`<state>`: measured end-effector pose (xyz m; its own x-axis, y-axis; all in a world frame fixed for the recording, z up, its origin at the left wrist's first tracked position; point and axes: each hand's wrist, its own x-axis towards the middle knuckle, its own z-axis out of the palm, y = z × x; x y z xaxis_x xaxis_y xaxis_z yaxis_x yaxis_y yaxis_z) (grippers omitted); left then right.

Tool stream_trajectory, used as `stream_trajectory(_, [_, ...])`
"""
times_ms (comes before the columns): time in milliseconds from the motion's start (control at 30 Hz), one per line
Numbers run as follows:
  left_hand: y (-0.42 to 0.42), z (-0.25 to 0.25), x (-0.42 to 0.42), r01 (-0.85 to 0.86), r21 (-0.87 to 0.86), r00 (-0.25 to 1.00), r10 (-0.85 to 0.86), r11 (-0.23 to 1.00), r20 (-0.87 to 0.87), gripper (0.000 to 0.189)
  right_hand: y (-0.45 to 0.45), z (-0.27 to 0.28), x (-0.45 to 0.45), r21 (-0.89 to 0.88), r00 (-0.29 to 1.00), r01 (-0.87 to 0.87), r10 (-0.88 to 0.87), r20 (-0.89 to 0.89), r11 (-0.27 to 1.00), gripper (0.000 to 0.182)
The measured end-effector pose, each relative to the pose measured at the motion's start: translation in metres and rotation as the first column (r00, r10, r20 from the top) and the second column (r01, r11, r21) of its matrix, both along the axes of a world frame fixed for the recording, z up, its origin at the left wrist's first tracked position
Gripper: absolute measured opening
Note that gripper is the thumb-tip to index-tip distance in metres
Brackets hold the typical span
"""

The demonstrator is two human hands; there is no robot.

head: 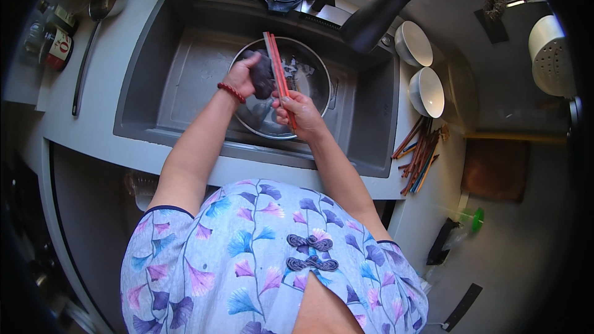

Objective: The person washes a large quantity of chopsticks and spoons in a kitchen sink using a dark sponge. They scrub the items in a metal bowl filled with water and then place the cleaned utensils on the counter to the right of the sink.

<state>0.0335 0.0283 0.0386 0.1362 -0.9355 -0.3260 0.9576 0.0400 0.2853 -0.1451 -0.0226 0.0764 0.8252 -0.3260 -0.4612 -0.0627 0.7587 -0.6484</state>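
Over a round metal basin (pixel 328 72) in the grey sink (pixel 185 62), my right hand (pixel 300 113) grips a few red chopsticks (pixel 277 62) by their lower end. They point up and away from me, with paler sides toward the far end. Bunched in my left hand (pixel 241 76) is a dark grey cloth (pixel 262 79), just left of the chopsticks; whether it touches them I cannot tell. A beaded red bracelet (pixel 231 92) circles my left wrist. The basin appears to hold water, with bright reflections; my hands and the cloth hide part of it.
A black faucet (pixel 376 18) leans over the sink's far right. Two white bowls (pixel 415 44) and a pile of chopsticks (pixel 420 155) lie on the right counter. Left of the sink rests a long-handled metal ladle (pixel 104 2), near several bottles (pixel 58 44).
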Motion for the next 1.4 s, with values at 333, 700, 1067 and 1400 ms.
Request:
stream_trajectory(333, [0.001, 0.014, -0.018, -0.123, -0.003, 0.978, 0.121, 0.992, 0.172, 0.022, -0.002, -0.018, -0.007, 0.010, 0.983, 0.084, -0.081, -0.166, 0.996, 0.047])
stream_trajectory(700, [0.001, 0.019, -0.048, 0.033, -0.027, 0.916, -0.020, 0.999, 0.400, 0.021, -0.011, -0.023, 0.020, 0.113, 0.886, 0.370, -0.314, -0.341, 0.922, 0.044])
stream_trajectory(1067, [0.007, 0.016, -0.047, 0.571, 0.337, 0.213, -0.532, 0.748, 0.819, 0.018, -0.055, -0.005, -0.016, -0.170, 0.967, 0.235, -0.247, -0.054, 0.957, 0.020])
stream_trajectory(1400, [0.019, 0.041, -0.055, 0.621, 0.493, -0.032, -0.609, 0.609, 0.792, 0.014, -0.084, -0.008, -0.052, -0.396, 0.775, 0.493, -0.598, -0.206, 0.775, 0.035])
